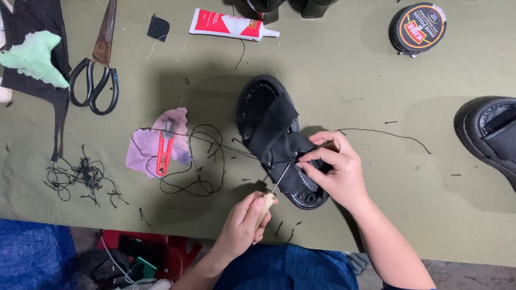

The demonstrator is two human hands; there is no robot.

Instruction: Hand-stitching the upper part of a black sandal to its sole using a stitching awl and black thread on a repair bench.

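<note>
— While pinned flat near the front edge of the olive-green table [376,215], black sandal [277,139] under repair: left hand [244,223] closed round the pale wooden handle of a stitching awl [271,193], steel tip driven in where strap meets sole.

— And the right hand [336,166]?

— Fingers pinched shut on the black strap [277,126] beside the needle, holding the fold against the sole. Black thread [199,161] trailing left from the seam, looped past red thread snips [165,147] lying on a purple scrap [145,153].

— Handling, by the look of it?

— Probably light; sole likely firm rubber, strap soft and floppy. Best held at the sole's rim or close beside the stitch line, well off the awl point. Thread prone to snagging.

— Elsewhere on the table?

— Large black-handled scissors [99,70] far left, a red-and-white glue tube [228,26] at top, a round polish tin [417,28] top right, a second black shoe [492,134] at the right edge.
</note>
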